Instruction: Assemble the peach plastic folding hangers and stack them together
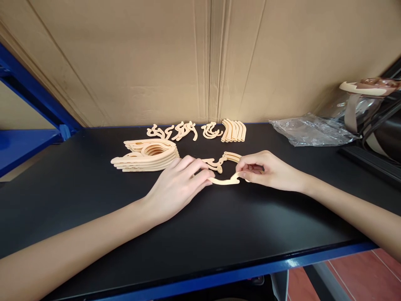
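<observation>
Low over the black tabletop [200, 234], a thin curved cream plastic piece [223, 182] spans the gap between my hands. My left hand [178, 186] pinches its left end, and the fingers of my right hand [267, 170] close on its right end. Just behind it lie more cream parts [232, 156], including a hooked part with a rounded end [219, 168]; my hands partly cover them. Beyond my left fingers sits a stack of flat cream frames [150, 162] with large round holes.
Along the back lie small groups of curved cream pieces [185, 130], hook-shaped pieces [212, 130] and a row of curved bars [233, 130]. A clear plastic bag [313, 130] and a strapped brown item [369, 88] are at right. Cardboard [140, 62] stands behind; blue metal edges the table.
</observation>
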Motion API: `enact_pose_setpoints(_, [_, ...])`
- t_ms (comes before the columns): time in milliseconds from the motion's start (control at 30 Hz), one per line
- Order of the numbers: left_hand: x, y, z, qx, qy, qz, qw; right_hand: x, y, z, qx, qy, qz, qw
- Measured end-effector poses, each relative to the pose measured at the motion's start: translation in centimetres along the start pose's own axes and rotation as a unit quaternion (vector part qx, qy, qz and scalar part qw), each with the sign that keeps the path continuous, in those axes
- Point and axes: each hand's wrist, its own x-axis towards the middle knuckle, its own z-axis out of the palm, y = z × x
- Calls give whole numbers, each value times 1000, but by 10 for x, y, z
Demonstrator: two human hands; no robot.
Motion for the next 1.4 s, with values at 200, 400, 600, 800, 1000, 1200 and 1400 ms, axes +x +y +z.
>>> enact_pose_setpoints(200, [0, 1, -2, -31, -21, -9, 999, 0, 0, 0, -21, 10, -10, 1000])
enact_pose_setpoints(400, [0, -1, -2, -72, -16, -76, 994, 1, 2, 0, -69, 23, -25, 997])
enact_pose_setpoints(600, [0, -3, 1, -83, -13, -134, 987, 2, 7, -3, -102, 77, -17, 992])
enact_pose_setpoints(800, [0, -3, 0, -90, -18, -132, 987, 3, 9, -4, -120, 80, -16, 989])
enact_pose_setpoints(1000, [1, -2, -2, -91, -21, -132, 987, 4, 11, -4, -128, 86, -18, 988])
enact_pose_setpoints(1200, [0, -2, -1, -85, -25, -111, 990, 4, 13, -5, -133, 80, -30, 987])
enact_pose_setpoints(1400, [1, -1, -1, -72, -23, -92, 993, 3, 12, -6, -169, 65, -51, 982])
